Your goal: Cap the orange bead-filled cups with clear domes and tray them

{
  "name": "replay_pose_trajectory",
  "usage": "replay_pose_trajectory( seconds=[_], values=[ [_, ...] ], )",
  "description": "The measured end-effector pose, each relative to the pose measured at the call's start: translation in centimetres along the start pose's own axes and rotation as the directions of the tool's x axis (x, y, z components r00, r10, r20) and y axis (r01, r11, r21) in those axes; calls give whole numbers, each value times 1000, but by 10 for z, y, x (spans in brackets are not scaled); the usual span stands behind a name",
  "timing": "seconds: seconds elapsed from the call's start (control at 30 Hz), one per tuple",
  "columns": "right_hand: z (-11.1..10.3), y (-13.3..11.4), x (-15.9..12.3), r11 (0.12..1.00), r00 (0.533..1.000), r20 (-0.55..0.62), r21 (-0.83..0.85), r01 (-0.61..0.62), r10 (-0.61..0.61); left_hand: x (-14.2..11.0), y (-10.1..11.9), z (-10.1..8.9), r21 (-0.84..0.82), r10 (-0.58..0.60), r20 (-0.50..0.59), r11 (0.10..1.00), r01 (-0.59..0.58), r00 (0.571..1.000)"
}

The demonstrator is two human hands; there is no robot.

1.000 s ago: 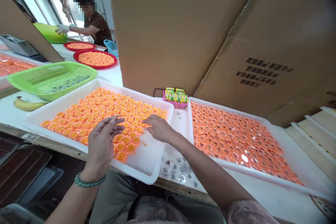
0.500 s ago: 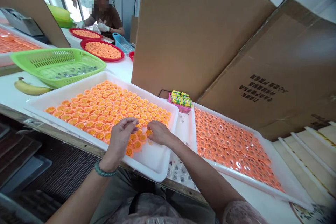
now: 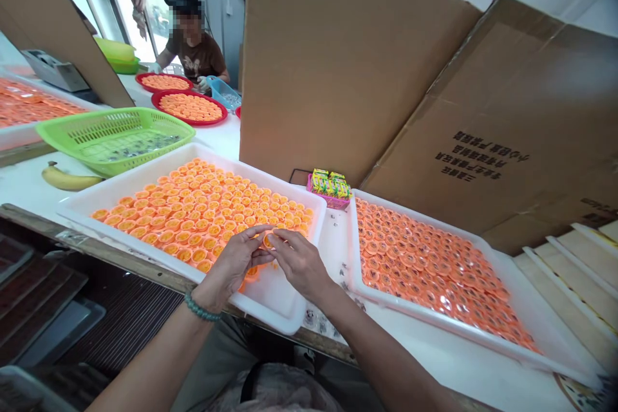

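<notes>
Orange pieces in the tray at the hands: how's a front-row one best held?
Probably by its rim, from above and your near side: the front-row orange piece is round, with neighbours packed behind and the white tray rim in front.

The left forearm [image 3: 159, 354] slants in from seven o'clock, aimed toward one, while the right forearm [image 3: 381, 347] comes from five, aimed toward ten. The left hand [image 3: 239, 259] and right hand [image 3: 303, 265] converge, fingers bent in close pinches, the right's back facing up.
</notes>
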State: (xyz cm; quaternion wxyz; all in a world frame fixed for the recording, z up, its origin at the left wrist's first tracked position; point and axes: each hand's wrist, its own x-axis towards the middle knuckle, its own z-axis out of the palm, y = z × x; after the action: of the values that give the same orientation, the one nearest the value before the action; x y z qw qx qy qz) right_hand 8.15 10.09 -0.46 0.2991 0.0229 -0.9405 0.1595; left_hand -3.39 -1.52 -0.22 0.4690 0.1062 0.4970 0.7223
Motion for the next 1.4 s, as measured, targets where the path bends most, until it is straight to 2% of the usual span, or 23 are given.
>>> replay_pose_trajectory(
  seconds=[0.07,0.17,0.27,0.37,0.53,0.63,0.73,0.8,0.93,1.03,1.13,1.23,1.33,1.4],
  values=[
    [-2,-3,-11,999,1000,28,-41,8,-7,-1,-2,4,82,35,-70,996,-30,997],
    [-8,-7,-22,1000,1000,18,-14,-8,8,-1,-4,9,197,97,-130,978,-70,987],
    [-12,-10,-22,996,995,-38,17,-91,92,0,-8,9,277,135,-125,956,-96,983],
    [-12,-12,-17,991,992,7,-34,-127,128,1,-11,8,315,175,-98,939,-136,980],
    [-13,-18,-21,994,992,96,-84,-71,79,-1,-12,6,265,176,-103,954,-143,979],
    [-12,-20,-27,996,995,56,-2,-85,85,-2,-10,6,245,143,-124,963,-110,982],
    [-11,-20,-26,976,979,-74,127,-178,188,-2,-8,6,195,66,-115,980,-43,991],
    [-9,-20,-22,956,957,-131,174,-234,258,-2,-7,4,153,7,-71,988,4,997],
    [-5,-21,-12,927,932,-132,222,-303,337,-1,-7,1,78,-51,13,996,50,999],
    [-2,-19,-7,891,906,-133,282,-355,403,-1,-6,2,29,-67,19,997,66,998],
    [-6,-11,-4,833,882,-100,392,-391,461,-1,-3,3,-13,-85,-7,996,85,996],
    [-13,1,-1,764,884,0,503,-404,468,-1,-3,2,-29,-97,16,995,97,995],
    [-17,8,1,718,886,88,552,-424,455,-1,-5,2,23,-76,37,997,75,996],
    [-17,9,2,707,880,106,555,-439,464,-1,-7,2,71,-37,27,997,35,999]
  ],
)
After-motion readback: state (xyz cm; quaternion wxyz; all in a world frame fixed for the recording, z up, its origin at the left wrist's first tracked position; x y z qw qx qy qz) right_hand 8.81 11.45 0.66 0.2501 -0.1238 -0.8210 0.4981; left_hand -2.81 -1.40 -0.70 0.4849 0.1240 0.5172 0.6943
